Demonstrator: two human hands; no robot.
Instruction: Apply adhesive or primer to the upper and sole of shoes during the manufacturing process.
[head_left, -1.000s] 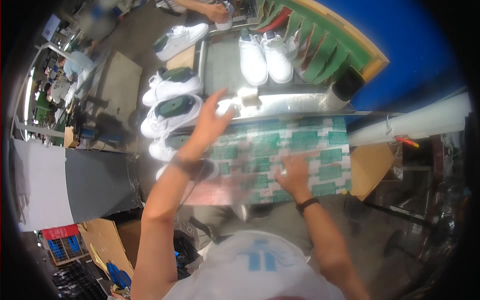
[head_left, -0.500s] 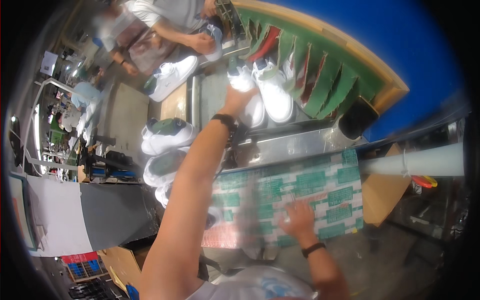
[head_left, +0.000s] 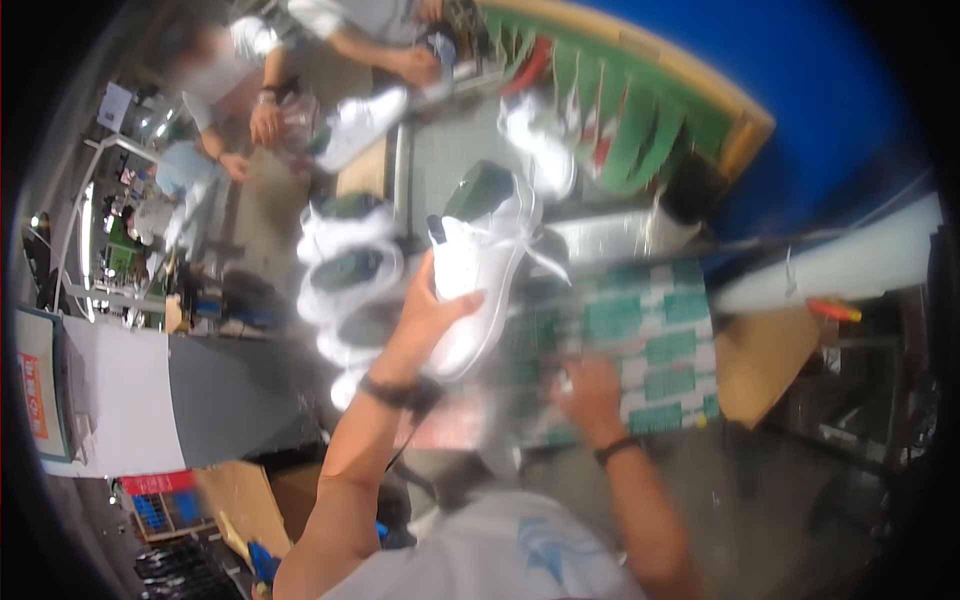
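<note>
My left hand (head_left: 432, 322) grips a white sneaker (head_left: 478, 290) by its toe end, lifted over the front of the bench. The shoe is tilted, its dark green inside facing up and a white lace hanging loose. Over the green-and-white patterned sheet (head_left: 668, 345), my right hand (head_left: 590, 395) has its fingers curled around a small pale thing, too blurred to name. Another white sneaker (head_left: 540, 150) stands on the conveyor beside the green flaps. Several more white shoes (head_left: 350, 275) line up to the left of my left hand.
A wood-framed opening with green flaps (head_left: 640, 140) stands at the far right of the conveyor (head_left: 440, 140). Across the bench, a person's hand (head_left: 415, 65) holds a dark shoe. One white shoe (head_left: 365, 125) lies near that person. A pale roll (head_left: 840, 255) sits at right.
My left hand has taken one sneaker off the conveyor and brought it toward me. My right hand's fingers, spread before, are now curled. The view has shifted a little.
</note>
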